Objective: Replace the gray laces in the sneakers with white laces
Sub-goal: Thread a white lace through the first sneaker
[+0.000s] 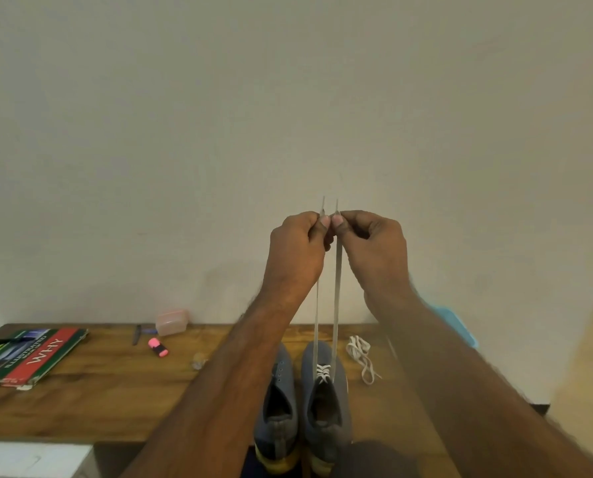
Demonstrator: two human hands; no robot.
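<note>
Head view: your left hand [296, 246] and right hand [371, 246] are raised side by side in front of the wall, each pinching one end of the white lace [336, 288] between thumb and fingers, tips poking up above the knuckles. Both strands run taut, straight down to the right sneaker [326, 401], where the lace crosses a few lower eyelets. The left sneaker [279, 395] sits just beside it, touching or nearly so, no lace in its visible eyelets. Both stand on the wooden table [115, 391], toes toward the wall. A second white lace [360, 357] lies loose on the table right of the shoes. Further left: pink highlighter [158, 347], pink plastic box [171, 321], book [29, 357].
</note>
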